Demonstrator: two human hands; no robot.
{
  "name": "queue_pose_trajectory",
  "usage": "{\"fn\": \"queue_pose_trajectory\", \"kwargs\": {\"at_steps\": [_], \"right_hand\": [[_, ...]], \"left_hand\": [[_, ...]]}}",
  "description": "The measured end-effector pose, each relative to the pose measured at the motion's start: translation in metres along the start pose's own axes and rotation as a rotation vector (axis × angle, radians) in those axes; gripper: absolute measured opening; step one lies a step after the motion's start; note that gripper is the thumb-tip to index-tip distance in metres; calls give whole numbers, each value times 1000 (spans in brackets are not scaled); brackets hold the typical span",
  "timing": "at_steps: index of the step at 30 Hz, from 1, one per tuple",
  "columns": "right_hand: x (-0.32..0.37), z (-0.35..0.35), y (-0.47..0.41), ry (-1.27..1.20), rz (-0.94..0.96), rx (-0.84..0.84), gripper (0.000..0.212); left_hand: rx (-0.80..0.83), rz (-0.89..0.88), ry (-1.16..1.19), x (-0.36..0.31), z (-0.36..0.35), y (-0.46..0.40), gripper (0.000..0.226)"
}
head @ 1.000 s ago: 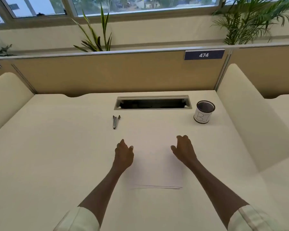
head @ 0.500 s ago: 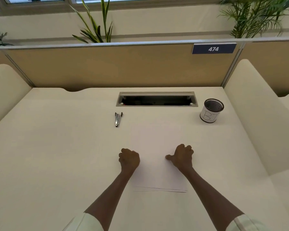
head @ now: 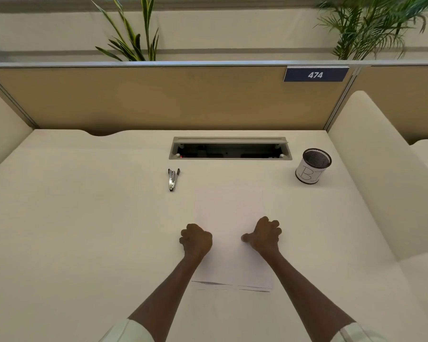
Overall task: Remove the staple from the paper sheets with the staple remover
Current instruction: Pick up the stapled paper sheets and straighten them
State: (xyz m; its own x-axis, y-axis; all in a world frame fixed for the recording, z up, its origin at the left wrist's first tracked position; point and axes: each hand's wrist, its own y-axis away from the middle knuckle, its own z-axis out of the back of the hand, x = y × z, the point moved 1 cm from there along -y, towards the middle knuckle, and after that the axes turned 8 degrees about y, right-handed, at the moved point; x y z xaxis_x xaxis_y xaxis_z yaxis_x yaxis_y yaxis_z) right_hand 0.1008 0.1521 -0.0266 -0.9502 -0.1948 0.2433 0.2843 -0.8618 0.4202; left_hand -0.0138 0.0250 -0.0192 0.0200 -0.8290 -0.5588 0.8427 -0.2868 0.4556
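Observation:
White paper sheets [head: 229, 213] lie flat on the cream desk, in the middle, hard to tell from the desktop; their near edge shows as a thin dark line. No staple is visible. My left hand [head: 196, 239] rests as a fist on the left edge of the sheets. My right hand [head: 263, 235] is curled on the right side, thumb pointing inward. Both hold nothing. The metal staple remover [head: 173, 179] lies on the desk beyond and left of the paper, well ahead of my left hand.
A black mesh cup [head: 312, 166] with a white label stands at the back right. A cable slot [head: 230, 149] is sunk into the desk behind the paper. Tan partition [head: 158, 97] closes the back; cream dividers [head: 371, 169] flank both sides.
Both hands have curled from loosely spread fingers into fists on the paper. The camera has tilted down and drawn slightly closer.

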Motion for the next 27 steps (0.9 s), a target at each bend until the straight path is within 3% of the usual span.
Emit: {"fn": "queue_pose_trajectory", "kwargs": {"at_steps": [5, 11, 13, 17, 19, 22, 27], "right_hand": [[-6, 6, -9, -162, -73, -4, 59], [-9, 11, -15, -323, -117, 59, 41], [-9, 10, -17, -368, -132, 68, 42], [-5, 5, -15, -261, -73, 14, 48], [-1, 4, -11, -266, -61, 6, 44], [1, 4, -7, -326, -53, -5, 39], [-7, 8, -9, -510, -70, -25, 68]], "left_hand": [[-22, -180, -221, 8, -5, -1, 29], [-22, -170, -31, 10, 0, 5, 29], [-68, -268, -72, 14, -1, 3, 26], [-130, -434, -210, 12, -12, -6, 53], [-83, -377, -273, 19, -3, 2, 48], [-122, -362, -112, 17, -4, 4, 29], [-89, -339, -202, 12, -2, 2, 36]]}}
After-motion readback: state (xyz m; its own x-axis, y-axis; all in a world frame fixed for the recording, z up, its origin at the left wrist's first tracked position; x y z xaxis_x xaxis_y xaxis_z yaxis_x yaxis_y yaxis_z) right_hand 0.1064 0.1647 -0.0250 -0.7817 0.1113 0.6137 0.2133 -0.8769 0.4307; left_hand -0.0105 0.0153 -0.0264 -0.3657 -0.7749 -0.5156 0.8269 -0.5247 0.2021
